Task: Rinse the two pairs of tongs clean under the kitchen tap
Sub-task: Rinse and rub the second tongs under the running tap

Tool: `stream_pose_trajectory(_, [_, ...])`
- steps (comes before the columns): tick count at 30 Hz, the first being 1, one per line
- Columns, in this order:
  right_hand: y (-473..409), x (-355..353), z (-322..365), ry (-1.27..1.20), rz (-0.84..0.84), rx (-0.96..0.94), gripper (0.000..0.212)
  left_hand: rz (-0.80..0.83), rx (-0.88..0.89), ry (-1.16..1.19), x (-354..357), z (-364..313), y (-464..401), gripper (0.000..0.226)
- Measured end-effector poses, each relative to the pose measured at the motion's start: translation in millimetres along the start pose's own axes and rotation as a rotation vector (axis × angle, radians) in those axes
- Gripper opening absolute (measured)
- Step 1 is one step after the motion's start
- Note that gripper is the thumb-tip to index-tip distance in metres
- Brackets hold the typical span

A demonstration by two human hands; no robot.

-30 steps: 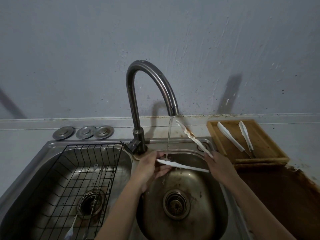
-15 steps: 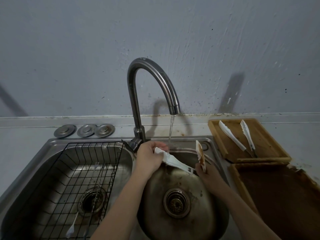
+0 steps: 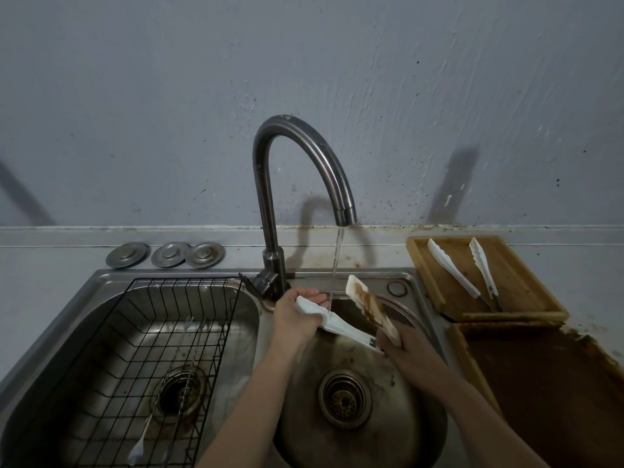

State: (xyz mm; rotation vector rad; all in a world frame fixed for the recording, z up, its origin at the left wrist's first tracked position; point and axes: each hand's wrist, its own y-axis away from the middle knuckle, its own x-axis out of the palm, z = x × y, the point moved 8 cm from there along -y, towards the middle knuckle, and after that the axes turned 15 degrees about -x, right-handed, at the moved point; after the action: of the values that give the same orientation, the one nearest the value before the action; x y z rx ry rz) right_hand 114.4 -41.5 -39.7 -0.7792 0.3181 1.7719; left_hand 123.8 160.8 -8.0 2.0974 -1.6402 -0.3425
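White tongs (image 3: 341, 325) are held spread open over the right sink basin (image 3: 398, 444). My left hand (image 3: 297, 315) grips the tip of the lower arm, where the water stream (image 3: 336, 268) from the tap (image 3: 290, 177) lands. My right hand (image 3: 401, 346) holds the hinge end. The upper arm (image 3: 368, 304) points up and back and carries a brown stain. A second pair of white tongs (image 3: 472, 271) lies spread on a wooden tray (image 3: 526, 285) at the right.
A black wire rack (image 3: 135, 349) sits in the left basin with skewers and a small spoon (image 3: 141, 440) on it. Three metal lids (image 3: 165, 254) lie behind that basin. A dark brown board (image 3: 553, 393) lies on the counter at the near right.
The tongs' stained arm has swung from lying back-right to standing near my right hand, facing me. My left hand moved up to the lower arm's tip under the stream.
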Motion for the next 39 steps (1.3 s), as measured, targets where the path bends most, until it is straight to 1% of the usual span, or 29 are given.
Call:
stream_pose_trajectory(1, [1,0,-1,0.005,0.004,0.004,0.019,-0.005,0.014,0.003,2,4,1,0.04])
stream_pose_trajectory(3, [3,0,-6,0.014,0.001,0.04,0.018,-0.029,0.101,-0.069,6,8,4,0.042])
stream_pose_trajectory(5, [7,-1,-13,0.025,0.0,0.075,0.022,-0.019,0.124,-0.118,7,14,0,0.037])
stream_pose_trajectory(8, [11,-3,-20,0.031,-0.013,0.092,0.026,0.037,0.049,-0.272,9,19,-10,0.022])
stream_pose_trajectory(10, [13,-6,-25,0.014,-0.038,0.111,0.028,0.148,-0.066,-0.291,14,24,-12,0.013])
stream_pose_trajectory(11, [14,-7,-26,0.011,-0.047,0.119,0.029,0.201,-0.09,-0.321,16,23,-11,0.014])
stream_pose_trajectory(14, [13,-6,-27,-0.001,-0.047,0.134,0.029,0.265,-0.075,-0.466,16,15,-10,0.015])
stream_pose_trajectory(16, [12,-6,-24,-0.008,-0.04,0.116,0.031,0.265,-0.051,-0.479,13,9,-10,0.018])
stream_pose_trajectory(20, [8,-4,-15,-0.067,-0.025,0.077,0.035,0.146,0.059,-0.306,5,-3,-11,0.016])
stream_pose_trajectory(22, [5,-2,-9,-0.06,0.012,0.045,0.034,0.059,0.176,-0.24,2,-12,-5,0.018])
stream_pose_trajectory(23, [4,0,-4,-0.056,0.034,0.021,0.033,0.009,0.27,-0.235,1,-17,-1,0.018])
stream_pose_trajectory(25, [0,2,7,-0.082,0.077,-0.011,0.032,-0.124,0.47,-0.311,-1,-28,12,0.017])
stream_pose_trajectory(26, [-1,3,10,-0.12,0.095,-0.015,0.033,-0.19,0.539,-0.39,-2,-32,16,0.019])
stream_pose_trajectory(27, [-1,4,12,-0.157,0.115,-0.016,0.034,-0.226,0.568,-0.473,-3,-35,17,0.024])
stream_pose_trajectory(28, [0,5,13,-0.179,0.138,-0.013,0.036,-0.233,0.561,-0.553,-3,-36,14,0.028])
stream_pose_trajectory(30, [4,6,12,-0.193,0.163,0.004,0.04,-0.221,0.495,-0.697,-4,-32,5,0.035])
stream_pose_trajectory(31, [4,6,10,-0.194,0.159,0.01,0.04,-0.208,0.462,-0.718,-5,-30,3,0.037])
stream_pose_trajectory(33, [7,4,8,-0.185,0.144,0.03,0.038,-0.147,0.421,-0.636,-4,-28,2,0.036])
stream_pose_trajectory(35, [8,4,7,-0.19,0.128,0.05,0.036,-0.113,0.449,-0.562,0,-30,4,0.03])
stream_pose_trajectory(37, [7,-2,5,-0.276,0.052,0.092,0.034,-0.018,0.399,-0.427,4,-29,4,0.025])
stream_pose_trajectory(39, [7,-10,2,-0.334,-0.029,0.131,0.03,0.085,0.335,-0.262,7,-29,3,0.028])
